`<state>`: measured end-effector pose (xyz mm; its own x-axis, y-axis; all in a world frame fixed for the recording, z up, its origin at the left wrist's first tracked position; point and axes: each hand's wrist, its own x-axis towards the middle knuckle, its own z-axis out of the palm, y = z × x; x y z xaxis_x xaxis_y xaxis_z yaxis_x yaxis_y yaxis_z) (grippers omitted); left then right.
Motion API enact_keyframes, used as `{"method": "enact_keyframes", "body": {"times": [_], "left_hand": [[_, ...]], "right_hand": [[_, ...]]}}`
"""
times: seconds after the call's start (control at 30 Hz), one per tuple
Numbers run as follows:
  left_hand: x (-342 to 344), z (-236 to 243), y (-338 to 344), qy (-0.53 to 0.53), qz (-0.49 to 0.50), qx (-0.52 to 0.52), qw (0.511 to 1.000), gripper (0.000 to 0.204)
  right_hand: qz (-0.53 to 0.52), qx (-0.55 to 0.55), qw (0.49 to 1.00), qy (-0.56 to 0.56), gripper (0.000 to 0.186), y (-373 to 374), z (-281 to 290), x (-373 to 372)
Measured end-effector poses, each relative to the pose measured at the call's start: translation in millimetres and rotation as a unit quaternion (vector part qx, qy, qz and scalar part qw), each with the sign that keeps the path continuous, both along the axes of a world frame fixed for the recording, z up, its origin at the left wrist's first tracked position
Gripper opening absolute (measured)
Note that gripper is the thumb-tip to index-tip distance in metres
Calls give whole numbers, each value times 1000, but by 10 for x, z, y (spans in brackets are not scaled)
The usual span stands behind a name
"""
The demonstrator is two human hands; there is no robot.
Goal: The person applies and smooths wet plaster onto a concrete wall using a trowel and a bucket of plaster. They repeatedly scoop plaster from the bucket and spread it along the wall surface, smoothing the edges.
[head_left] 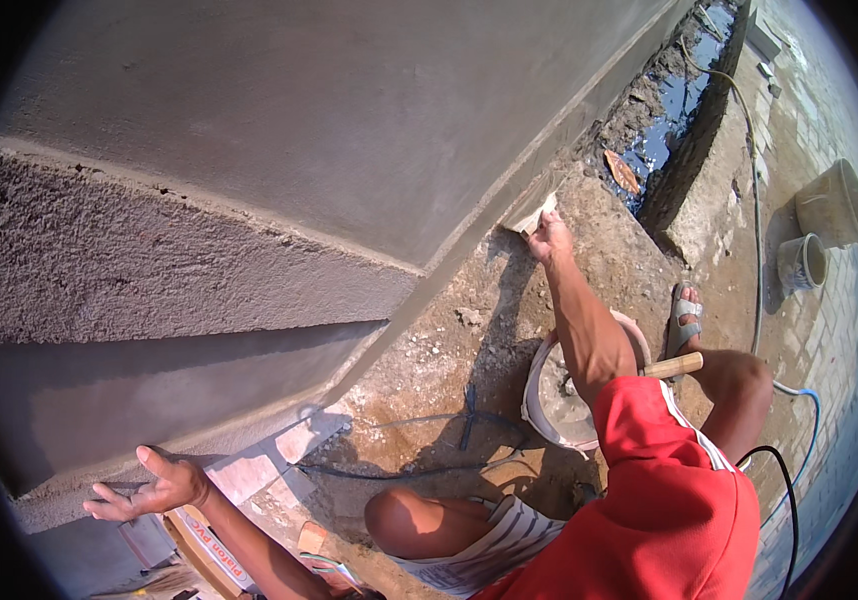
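My right hand [551,238] reaches forward to the foot of the grey rendered wall [349,110]. Its fingers are closed on a pale flat pad [532,213], which rests against the low band at the wall's base. What the pad is made of, I cannot tell. My left hand [154,487] is out to the left, fingers spread and holding nothing, close to the lower wall ledge [189,445]. Under my right arm stands a round mortar tub [539,415] with grey mix in it. A wooden tool handle [673,365] juts from behind that arm.
A water-filled ditch [677,110] with a broken concrete edge runs at the far right. Two buckets [833,205] stand on the paving. A hose [755,200] crosses it. Cable [409,471] lies on the rubble ground, and a printed carton [204,550] is at lower left.
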<state>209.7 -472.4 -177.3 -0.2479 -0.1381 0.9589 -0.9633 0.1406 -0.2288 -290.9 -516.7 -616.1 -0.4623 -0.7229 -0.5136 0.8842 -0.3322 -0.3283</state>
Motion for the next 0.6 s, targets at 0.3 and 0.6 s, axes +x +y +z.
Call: {"method": "enact_keyframes", "body": {"times": [0.3, 0.6], "left_hand": [[-56, -27, -17, 28, -20, 4, 999, 80], [-15, 16, -9, -13, -12, -4, 1000, 80]], "right_hand": [[-5, 31, 999, 36, 33, -157, -159, 18], [-60, 52, 993, 91, 41, -342, 476, 207]]}}
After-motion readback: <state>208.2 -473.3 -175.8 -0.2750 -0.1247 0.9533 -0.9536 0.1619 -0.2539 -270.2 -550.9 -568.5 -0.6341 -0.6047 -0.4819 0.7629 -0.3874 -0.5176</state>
